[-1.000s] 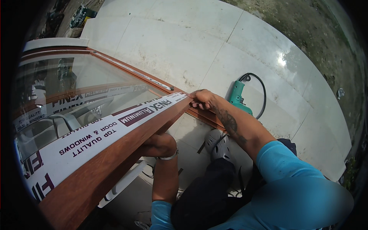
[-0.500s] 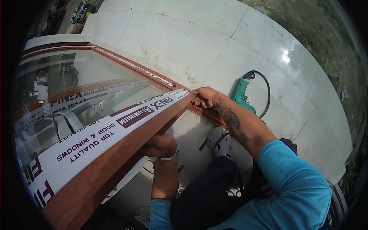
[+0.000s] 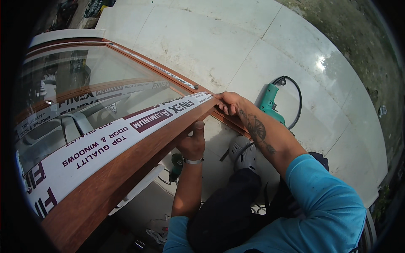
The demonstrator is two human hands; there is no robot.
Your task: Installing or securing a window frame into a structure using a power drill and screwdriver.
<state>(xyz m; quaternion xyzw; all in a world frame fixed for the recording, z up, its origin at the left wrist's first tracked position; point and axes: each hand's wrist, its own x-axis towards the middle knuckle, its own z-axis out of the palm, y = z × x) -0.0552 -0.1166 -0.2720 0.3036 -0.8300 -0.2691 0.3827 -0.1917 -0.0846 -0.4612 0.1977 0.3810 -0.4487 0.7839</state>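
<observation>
A wood-coloured window frame [image 3: 109, 177] with a glass pane [image 3: 84, 80] stands tilted in front of me. A white printed protective film [image 3: 126, 135] runs along its near bar. My right hand [image 3: 228, 102] grips the frame's far corner, fingers curled over the bar's end. My left hand [image 3: 192, 141] presses against the underside of the near bar, thumb up; a metal bracelet sits on the wrist. Whether the left hand holds anything is hidden by the bar.
A green electric drill [image 3: 268, 103] with a black cord lies on the pale tiled floor [image 3: 236, 42] just right of my right hand. My grey shoe [image 3: 242, 154] and dark trousers are below the frame. A second green tool [image 3: 176, 163] lies under the frame.
My left hand has moved up along the underside of the bar, thumb now raised against it. The right hand stays on the corner. The view has shifted slightly.
</observation>
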